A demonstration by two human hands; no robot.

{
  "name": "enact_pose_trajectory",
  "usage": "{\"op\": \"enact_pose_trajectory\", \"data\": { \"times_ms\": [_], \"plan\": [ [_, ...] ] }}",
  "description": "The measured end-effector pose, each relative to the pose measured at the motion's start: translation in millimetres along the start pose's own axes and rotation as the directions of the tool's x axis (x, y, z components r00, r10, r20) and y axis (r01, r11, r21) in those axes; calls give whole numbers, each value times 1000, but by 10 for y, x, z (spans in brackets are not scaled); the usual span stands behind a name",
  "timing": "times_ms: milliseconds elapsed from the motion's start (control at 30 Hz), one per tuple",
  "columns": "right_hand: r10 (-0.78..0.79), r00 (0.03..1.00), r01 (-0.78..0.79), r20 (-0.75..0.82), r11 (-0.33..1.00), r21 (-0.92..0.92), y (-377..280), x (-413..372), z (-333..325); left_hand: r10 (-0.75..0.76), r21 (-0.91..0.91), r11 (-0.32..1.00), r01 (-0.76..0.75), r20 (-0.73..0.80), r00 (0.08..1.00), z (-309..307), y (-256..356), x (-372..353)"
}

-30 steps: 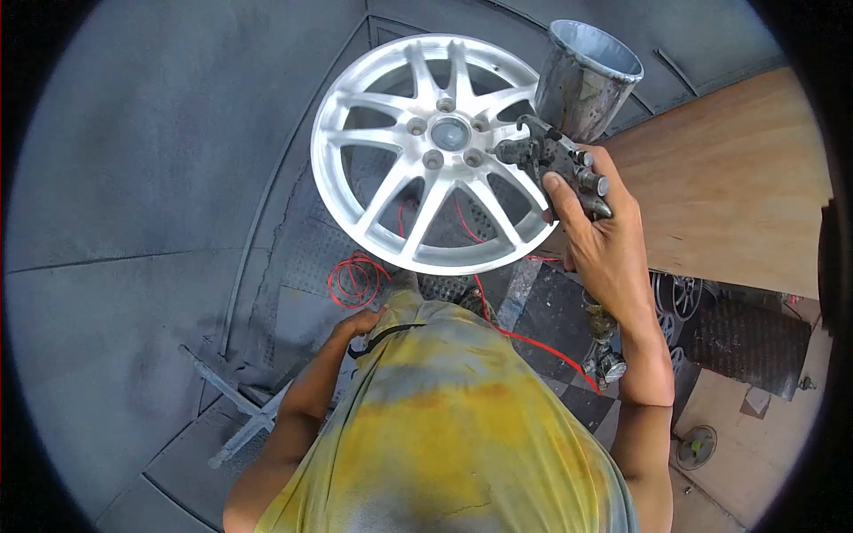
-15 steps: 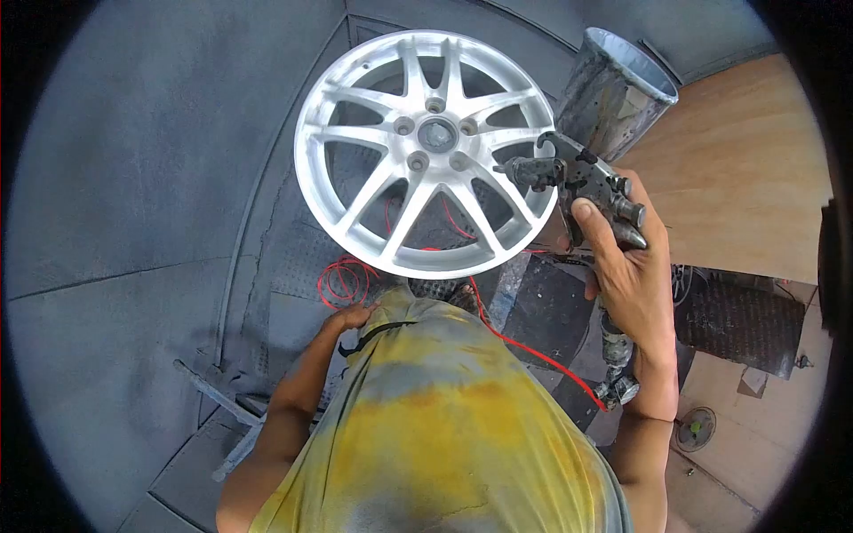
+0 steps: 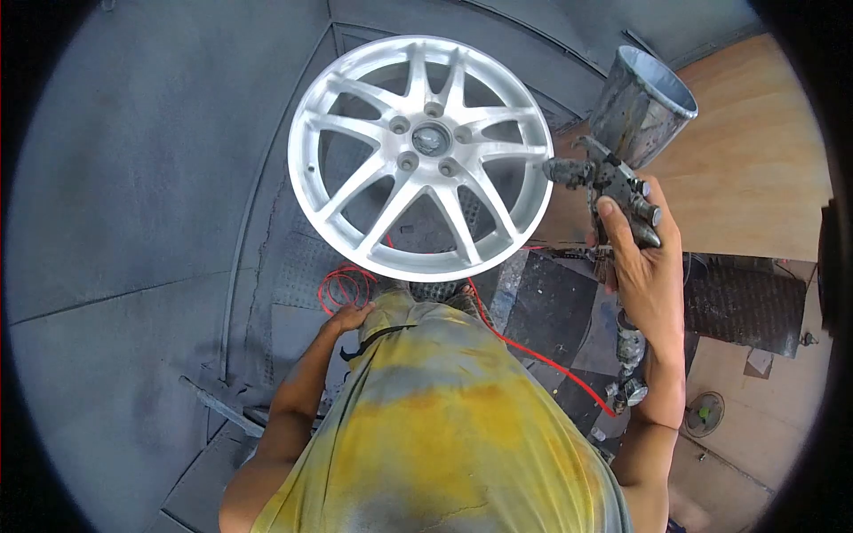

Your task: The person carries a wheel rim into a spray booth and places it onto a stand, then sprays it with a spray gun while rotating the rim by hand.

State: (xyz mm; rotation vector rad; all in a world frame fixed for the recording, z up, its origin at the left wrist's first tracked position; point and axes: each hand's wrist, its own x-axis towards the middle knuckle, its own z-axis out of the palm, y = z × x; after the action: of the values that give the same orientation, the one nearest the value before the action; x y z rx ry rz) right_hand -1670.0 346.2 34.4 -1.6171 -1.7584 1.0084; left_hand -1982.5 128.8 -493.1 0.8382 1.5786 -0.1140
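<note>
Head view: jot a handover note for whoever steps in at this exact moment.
Right hand: shut on the spray gun, cup on top, nozzle aimed at the right edge of the wheel, apart from it.
Left hand: at the waist by the coiled red hose; grip unclear.
Done: the wheel face looks evenly silver-white.
Left: cannot tell if more coating is due; no spray visible.

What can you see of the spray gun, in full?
The spray gun is a dark, paint-crusted metal gravity-feed type. Its open, overspray-stained metal cup sits on top, leaning away from the wheel. The nozzle points left at that silver alloy rim, close but not touching. The right hand wraps the grip, one finger laid on the body. Below the hand a fitting meets a red hose.
</note>
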Motion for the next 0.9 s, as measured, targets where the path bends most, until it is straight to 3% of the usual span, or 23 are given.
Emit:
{"op": "enact_pose_trajectory", "data": {
  "times_ms": [267,400,500,567,733,900],
  "plan": [
    [65,992,-65,105,998,5,-36,-107,-72,13,-11,1000,-15,-88,996,-67,56,50],
    [3,993,-13,121,997,76,-118,-50,22,71,-25,997,-75,-145,987,13,61,198],
    [-116,988,104,104,989,108,-85,4,71,59,-50,997,-66,-128,990,33,138,70],
    [-117,992,110,54,987,115,-127,5,93,69,-108,991,-79,-97,993,52,98,41],
    [-128,991,133,-43,984,118,-102,-16,170,66,-58,995,-75,-146,987,111,-109,46],
    [-96,995,92,20,985,149,-176,-38,260,42,-107,993,-53,-103,994,40,-257,113]
  ]
}}
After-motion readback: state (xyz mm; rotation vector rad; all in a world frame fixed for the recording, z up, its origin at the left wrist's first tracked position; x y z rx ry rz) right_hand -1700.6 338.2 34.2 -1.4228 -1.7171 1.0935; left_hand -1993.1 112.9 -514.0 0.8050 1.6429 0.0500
